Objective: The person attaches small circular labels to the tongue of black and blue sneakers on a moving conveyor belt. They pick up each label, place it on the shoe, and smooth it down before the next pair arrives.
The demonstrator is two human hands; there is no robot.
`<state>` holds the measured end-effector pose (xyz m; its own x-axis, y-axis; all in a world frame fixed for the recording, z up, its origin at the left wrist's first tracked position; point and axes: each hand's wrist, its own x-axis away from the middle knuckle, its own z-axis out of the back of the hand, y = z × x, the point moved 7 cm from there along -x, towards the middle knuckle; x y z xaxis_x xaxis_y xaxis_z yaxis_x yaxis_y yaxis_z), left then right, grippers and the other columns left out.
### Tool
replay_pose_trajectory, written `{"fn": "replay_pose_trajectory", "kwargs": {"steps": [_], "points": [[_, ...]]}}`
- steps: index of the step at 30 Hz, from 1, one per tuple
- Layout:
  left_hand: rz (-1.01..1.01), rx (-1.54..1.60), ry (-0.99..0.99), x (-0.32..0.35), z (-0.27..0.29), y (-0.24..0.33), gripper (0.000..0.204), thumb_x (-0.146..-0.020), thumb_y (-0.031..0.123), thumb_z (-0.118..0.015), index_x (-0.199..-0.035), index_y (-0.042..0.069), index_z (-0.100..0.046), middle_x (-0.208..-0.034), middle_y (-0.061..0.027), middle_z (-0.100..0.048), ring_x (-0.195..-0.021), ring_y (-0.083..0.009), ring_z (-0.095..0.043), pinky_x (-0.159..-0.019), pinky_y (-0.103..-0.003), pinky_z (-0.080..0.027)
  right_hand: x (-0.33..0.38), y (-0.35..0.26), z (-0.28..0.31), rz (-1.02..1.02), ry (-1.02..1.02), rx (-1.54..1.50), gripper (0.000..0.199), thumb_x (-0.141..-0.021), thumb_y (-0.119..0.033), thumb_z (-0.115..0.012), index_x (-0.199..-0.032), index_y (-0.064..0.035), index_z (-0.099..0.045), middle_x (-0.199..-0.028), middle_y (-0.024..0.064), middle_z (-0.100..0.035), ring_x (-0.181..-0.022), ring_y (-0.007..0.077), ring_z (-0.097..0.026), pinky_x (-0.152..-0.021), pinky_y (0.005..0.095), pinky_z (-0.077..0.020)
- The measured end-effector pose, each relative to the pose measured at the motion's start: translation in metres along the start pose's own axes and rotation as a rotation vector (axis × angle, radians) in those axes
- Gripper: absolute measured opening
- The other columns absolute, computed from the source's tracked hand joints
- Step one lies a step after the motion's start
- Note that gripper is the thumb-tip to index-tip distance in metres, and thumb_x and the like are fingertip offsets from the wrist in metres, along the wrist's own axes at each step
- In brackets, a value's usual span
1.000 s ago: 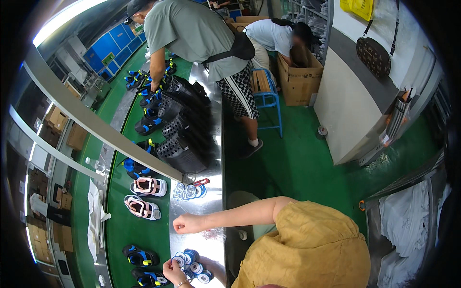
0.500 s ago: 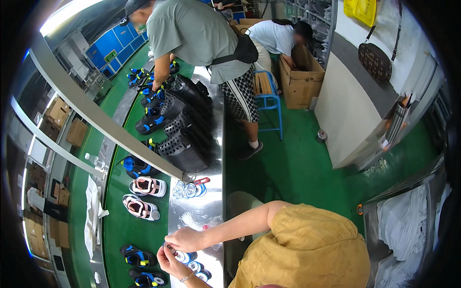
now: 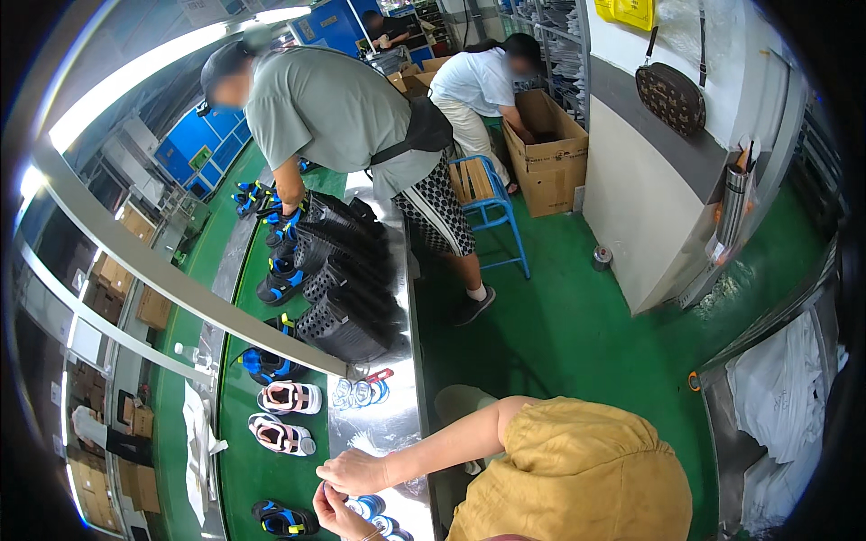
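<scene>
My right hand (image 3: pixel 353 471) comes in above my left hand (image 3: pixel 337 516), and their fingertips meet over the edge of the metal tabletop. Between them is a small dark thing (image 3: pixel 332 492), mostly covered by the fingers; I cannot make out its kind. Both hands are closed in a pinch. Right beside them lie blue-and-white round rolls (image 3: pixel 365 507) on the tabletop. Left of the hands, a black-and-blue shoe (image 3: pixel 284 519) rests on the green belt (image 3: pixel 236 464). Farther up the belt sits a pair of pink-and-white sneakers (image 3: pixel 281 435).
More rolls (image 3: pixel 361 393) and a red-handled tool (image 3: pixel 380 375) lie farther up the tabletop. A slanting metal post (image 3: pixel 207 302) crosses beside black perforated bins (image 3: pixel 338 329). A co-worker in a grey-green shirt (image 3: pixel 325 108) leans over the belt. Another bends into a cardboard box (image 3: pixel 550 176) near a blue stool (image 3: pixel 487 194).
The whole view has shifted, so the bench and shoes sit lower in it. My hands stay together at the same rolls. The small thing between my fingers shows less than before.
</scene>
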<state>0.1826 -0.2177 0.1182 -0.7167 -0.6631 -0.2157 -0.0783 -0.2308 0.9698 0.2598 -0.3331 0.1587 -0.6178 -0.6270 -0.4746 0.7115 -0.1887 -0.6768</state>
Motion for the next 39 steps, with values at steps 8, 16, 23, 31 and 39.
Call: {"fn": "replay_pose_trajectory", "kwargs": {"steps": [8, 16, 23, 31, 39], "points": [[-0.04, -0.044, 0.026, 0.013, -0.017, 0.031, 0.018, -0.095, 0.012, -0.058, -0.1, -0.004, -0.063, -0.086, -0.0049, -0.064, -0.073, -0.0094, -0.058, -0.063, -0.021, -0.049, 0.007, 0.002, 0.015, -0.024, 0.06, 0.009, 0.016, -0.082, -0.016, -0.061, -0.083, -0.0034, -0.051, -0.071, 0.0127, -0.06, -0.063, 0.0317, -0.063, -0.052, 0.0427, -0.0498], [0.009, 0.071, 0.024, 0.006, -0.011, 0.006, 0.017, -0.097, 0.015, -0.054, -0.101, -0.002, -0.058, -0.089, -0.006, -0.063, -0.075, -0.0094, -0.06, -0.062, -0.022, -0.052, 0.016, -0.016, 0.032, 0.11, 0.153, 0.047, 0.017, -0.082, -0.018, -0.062, -0.08, -0.0044, -0.052, -0.072, 0.0102, -0.057, -0.063, 0.0292, -0.063, -0.051, 0.0412, -0.0498], [0.004, 0.088, -0.028, 0.003, -0.026, 0.015, 0.021, -0.098, 0.017, -0.054, -0.106, -0.002, -0.058, -0.096, -0.0074, -0.064, -0.081, -0.0113, -0.061, -0.063, -0.023, -0.053, 0.012, -0.014, 0.043, 0.135, 0.188, 0.057, 0.016, -0.081, -0.016, -0.063, -0.08, -0.0035, -0.054, -0.069, 0.0099, -0.059, -0.061, 0.0292, -0.063, -0.052, 0.0407, -0.0507], [-0.048, 0.102, -0.031, 0.007, -0.03, 0.014, 0.022, -0.097, 0.009, -0.056, -0.111, -0.007, -0.059, -0.101, -0.012, -0.066, -0.084, -0.0145, -0.063, -0.068, -0.025, -0.055, 0.018, -0.013, 0.05, 0.072, 0.207, -0.01, 0.014, -0.081, -0.015, -0.062, -0.083, -0.0031, -0.054, -0.07, 0.0108, -0.061, -0.062, 0.0301, -0.064, -0.052, 0.0415, -0.0513], [-0.122, -0.126, 0.006, 0.011, -0.03, 0.023, 0.019, -0.094, 0.005, -0.058, -0.109, -0.007, -0.058, -0.098, -0.0108, -0.066, -0.082, -0.0122, -0.062, -0.066, -0.023, -0.054, 0.02, -0.017, 0.056, 0.114, 0.207, -0.006, 0.013, -0.081, -0.013, -0.061, -0.081, -0.0035, -0.053, -0.07, 0.0114, -0.061, -0.062, 0.0315, -0.064, -0.052, 0.0417, -0.0509]]}}
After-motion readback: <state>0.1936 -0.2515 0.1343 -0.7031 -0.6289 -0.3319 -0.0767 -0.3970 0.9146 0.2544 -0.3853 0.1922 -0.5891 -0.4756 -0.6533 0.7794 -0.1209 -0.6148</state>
